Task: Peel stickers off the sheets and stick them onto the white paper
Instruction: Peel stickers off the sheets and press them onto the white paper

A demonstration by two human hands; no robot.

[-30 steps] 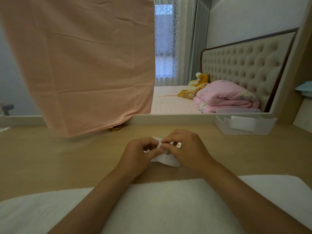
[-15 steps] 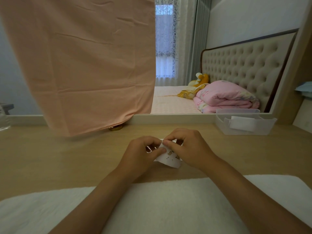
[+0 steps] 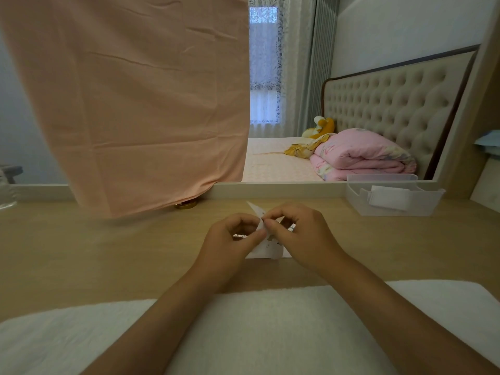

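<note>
A small white sticker sheet with tiny printed pictures is held over the wooden table, just past its middle. My left hand pinches the sheet's left side between thumb and forefinger. My right hand pinches at the sheet's upper edge with curled fingers, right beside the left thumb. The sheet is bent, and one corner sticks up behind my fingers. Both hands cover most of the sheet. I cannot tell whether any white paper for the stickers lies under it.
A white towel lies under my forearms along the near table edge. A clear plastic tray with white paper in it stands at the back right. A pink cloth hangs over the mirror, with a gold lid beneath.
The sheet has been bent upward, so a corner now sticks up behind my fingers. My fingertips have shifted slightly up the sheet. The arms stay in place.
</note>
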